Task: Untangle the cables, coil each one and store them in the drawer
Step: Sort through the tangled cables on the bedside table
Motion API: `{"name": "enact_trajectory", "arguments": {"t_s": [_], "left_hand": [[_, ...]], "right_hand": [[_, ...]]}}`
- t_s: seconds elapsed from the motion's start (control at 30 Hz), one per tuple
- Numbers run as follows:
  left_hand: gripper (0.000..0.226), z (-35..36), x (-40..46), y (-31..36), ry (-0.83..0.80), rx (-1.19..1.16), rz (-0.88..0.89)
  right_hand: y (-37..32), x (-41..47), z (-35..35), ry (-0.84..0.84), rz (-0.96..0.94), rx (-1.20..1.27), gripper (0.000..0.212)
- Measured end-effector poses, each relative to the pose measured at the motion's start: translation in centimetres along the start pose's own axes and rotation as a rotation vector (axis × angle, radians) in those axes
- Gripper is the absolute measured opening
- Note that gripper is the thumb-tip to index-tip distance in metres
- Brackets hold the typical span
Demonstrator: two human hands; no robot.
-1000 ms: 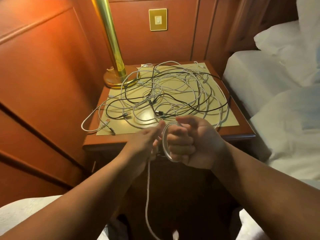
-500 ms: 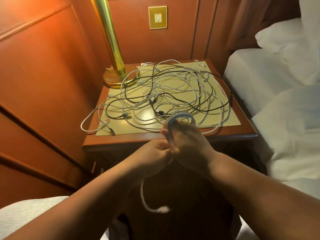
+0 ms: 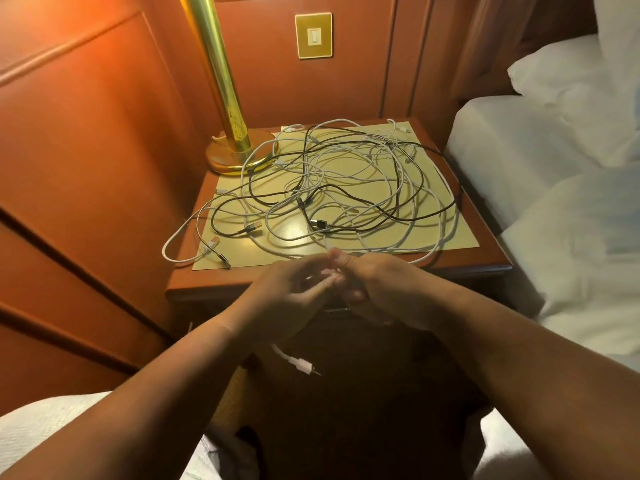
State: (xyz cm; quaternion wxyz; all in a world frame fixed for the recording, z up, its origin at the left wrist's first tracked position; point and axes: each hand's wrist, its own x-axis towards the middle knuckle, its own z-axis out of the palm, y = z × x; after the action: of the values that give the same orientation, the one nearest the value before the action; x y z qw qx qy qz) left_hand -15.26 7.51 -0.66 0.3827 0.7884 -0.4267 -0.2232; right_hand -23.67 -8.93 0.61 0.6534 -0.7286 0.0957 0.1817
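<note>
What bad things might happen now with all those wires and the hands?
1. The white cable's plug end dangles loose under the left hand and right hand; the coil they are winding might spring open.
2. The tangled pile of white and black cables loops round the base of the brass lamp, so pulling could tug it.
3. A white loop hangs over the wooden nightstand's edge and may slide off.

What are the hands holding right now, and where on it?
Both hands, left and right, hold a white cable near its plug end. The short tail with the plug hangs below them. The exact finger hold is blurred.
</note>
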Motion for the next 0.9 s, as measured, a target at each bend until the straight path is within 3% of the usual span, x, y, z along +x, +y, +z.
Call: {"name": "enact_trajectory", "arguments": {"t_s": [0.1,0.27,0.37,0.53,0.7,0.9], "left_hand": [[0.029,0.4,0.1,0.3,0.047,0.080,0.032],[0.038,1.0,0.5,-0.4,0.163,0.284,0.097],[0.054,1.3,0.8,-1.2,0.291,0.347,0.249],[0.053,1.6,0.8,-2.0,0.482,0.437,0.355],[0.049,1.6,1.0,-2.4,0.520,0.337,0.260],[0.027,1.3,0.9,-1.3,0.521,0.147,0.074]], "right_hand": [[-0.2,-0.5,0.3,-0.006,-0.015,0.102,0.056],[0.4,0.3,1.3,0.254,-0.164,-0.090,0.066],[0.2,0.7,1.5,0.415,-0.243,-0.131,0.058],[0.4,1.1,1.6,0.495,-0.440,-0.079,0.059],[0.3,1.2,1.1,0.400,-0.345,0.071,0.038],[0.0,0.9,1.0,0.190,-0.192,0.610,0.034]]}}
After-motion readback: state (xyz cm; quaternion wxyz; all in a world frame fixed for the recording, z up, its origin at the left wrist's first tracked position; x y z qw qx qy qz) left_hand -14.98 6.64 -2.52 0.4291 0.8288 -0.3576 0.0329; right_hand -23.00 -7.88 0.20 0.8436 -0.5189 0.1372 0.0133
